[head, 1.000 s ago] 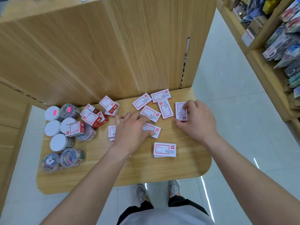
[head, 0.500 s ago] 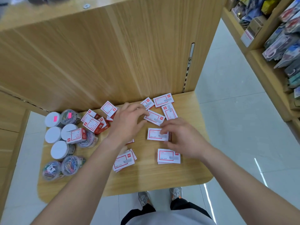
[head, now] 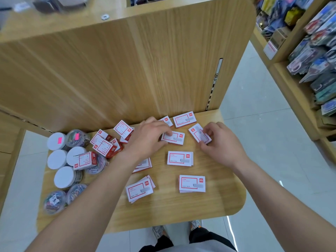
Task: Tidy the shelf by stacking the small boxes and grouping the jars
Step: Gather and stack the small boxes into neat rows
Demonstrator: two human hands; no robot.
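Note:
Small white boxes with red frames lie scattered over the wooden shelf (head: 181, 211). My left hand (head: 147, 139) grips one box (head: 174, 138) at the back middle, its fingers curled over the box's left end. My right hand (head: 220, 142) pinches another tilted box (head: 197, 134) just to the right. Low stacks of boxes sit at the front right (head: 192, 183), the front middle (head: 140, 190) and the centre (head: 180, 158). A jumble of boxes (head: 107, 144) lies at the back left. Several round jars (head: 63, 160) with white lids cluster at the left edge; one box (head: 85, 160) rests on them.
A tall wooden panel (head: 127, 70) rises behind the shelf. Two more boxes (head: 184, 119) lie against its foot. A wooden rack (head: 309, 51) full of packaged goods stands to the right across the tiled aisle. My shoes (head: 196, 224) show below the shelf's front edge.
My right hand left a box at the shelf's centre and moved back right to the tilted box. My left hand shifted right onto the box at the back middle.

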